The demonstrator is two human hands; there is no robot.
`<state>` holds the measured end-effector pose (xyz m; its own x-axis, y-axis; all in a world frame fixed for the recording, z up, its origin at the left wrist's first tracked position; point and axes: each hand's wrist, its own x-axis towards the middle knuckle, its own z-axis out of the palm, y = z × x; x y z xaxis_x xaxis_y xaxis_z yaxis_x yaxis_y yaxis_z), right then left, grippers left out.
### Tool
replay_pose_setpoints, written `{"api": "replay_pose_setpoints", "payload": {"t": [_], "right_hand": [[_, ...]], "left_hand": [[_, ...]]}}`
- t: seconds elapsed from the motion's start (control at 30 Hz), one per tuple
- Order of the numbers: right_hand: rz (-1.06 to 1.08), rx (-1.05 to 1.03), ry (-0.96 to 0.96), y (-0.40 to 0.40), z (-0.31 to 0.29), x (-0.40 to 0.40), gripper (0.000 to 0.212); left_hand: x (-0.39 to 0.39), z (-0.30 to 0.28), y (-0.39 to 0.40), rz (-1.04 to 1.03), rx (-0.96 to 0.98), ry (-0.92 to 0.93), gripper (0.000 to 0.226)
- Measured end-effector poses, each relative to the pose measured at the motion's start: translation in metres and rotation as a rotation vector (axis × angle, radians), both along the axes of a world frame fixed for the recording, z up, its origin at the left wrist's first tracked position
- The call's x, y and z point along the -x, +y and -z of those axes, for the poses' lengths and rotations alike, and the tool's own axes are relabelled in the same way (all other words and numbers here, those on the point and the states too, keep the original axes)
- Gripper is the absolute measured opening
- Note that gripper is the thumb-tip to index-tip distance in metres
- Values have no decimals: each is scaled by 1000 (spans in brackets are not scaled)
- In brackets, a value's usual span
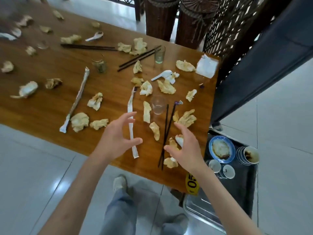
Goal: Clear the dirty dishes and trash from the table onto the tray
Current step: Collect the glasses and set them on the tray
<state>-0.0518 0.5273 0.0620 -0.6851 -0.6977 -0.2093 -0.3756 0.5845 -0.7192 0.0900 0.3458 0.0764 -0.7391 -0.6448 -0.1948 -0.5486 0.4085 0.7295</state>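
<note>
Wooden tabletop (50, 102): strewn with crumpled napkins, the largest cluster toward its right end.

Left hand (116, 141): above the near edge, fingers spread, grip wide open and holding nothing; a long white chopstick wrapper (131, 122) lies beneath its fingers.

Right hand (184, 148): fingers spread, grip open and empty, over a crumpled napkin (171, 162) and beside a pair of dark chopsticks (166, 133).

Clear drinking glass (158, 105): upright, just beyond the chopsticks.

White soup spoon (162, 75): further back, among napkins.

Second glass (159, 54): near the far edge, next to another chopstick pair (138, 58).

Dark tray (240, 184): off the tabletop's right end, lower down. Holds a blue-rimmed dirty plate (221, 149), a stack of stained cups (248, 156), and two small cups (221, 168).
</note>
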Motion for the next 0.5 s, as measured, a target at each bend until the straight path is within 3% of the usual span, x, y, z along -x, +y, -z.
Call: {"api": "replay_pose_setpoints", "payload": {"t": [0.3,0.5], "right_hand": [[212,-110,138,-102,12,-9,76],[323,-231,156,-142,32,22,93]], "left_hand": [[-8,-1,-111,82,44,-71,79],[5,-2,-143,102,26,-99,76]]}}
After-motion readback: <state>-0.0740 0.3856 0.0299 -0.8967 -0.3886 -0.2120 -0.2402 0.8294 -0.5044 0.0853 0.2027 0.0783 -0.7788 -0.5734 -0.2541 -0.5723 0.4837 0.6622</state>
